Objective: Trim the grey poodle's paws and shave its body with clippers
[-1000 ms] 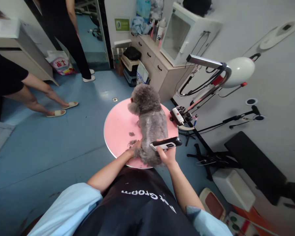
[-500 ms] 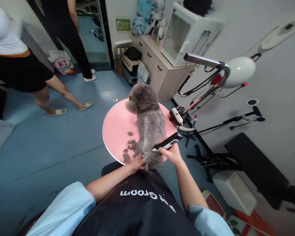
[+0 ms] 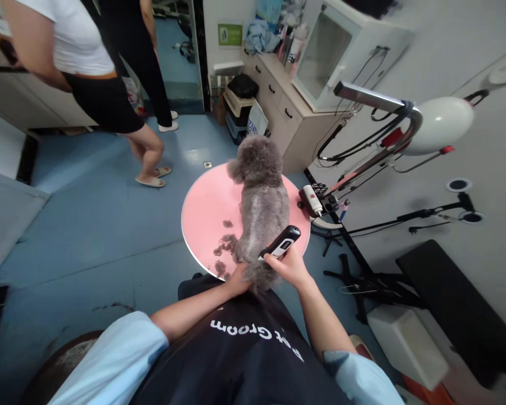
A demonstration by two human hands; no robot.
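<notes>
A grey curly-coated dog (image 3: 263, 205) stands on a round pink grooming table (image 3: 204, 197), its rear toward me and its head at the far side, turned left. In my right hand (image 3: 290, 265) is a black-and-silver hair clipper (image 3: 280, 243), its blade end against the fur of the dog's rump. My left hand (image 3: 239, 279) grips the dog's rear end from the left side; the fingers are partly buried in fur, so which part they hold is unclear. Clumps of cut grey fur (image 3: 225, 246) lie on the table left of the dog.
A metal grooming arm (image 3: 375, 98) rises at the right. A white bottle (image 3: 311, 199) sits by the table's right edge. Two people stand at the left, one in a white top (image 3: 82, 36). Drawers (image 3: 284, 118) line the back wall, and a black bench (image 3: 455, 304) is at the right.
The clipper has shifted slightly left over the rump and is angled more steeply. The dog's head has turned further away. My view has swung left, and the person in white has changed stance.
</notes>
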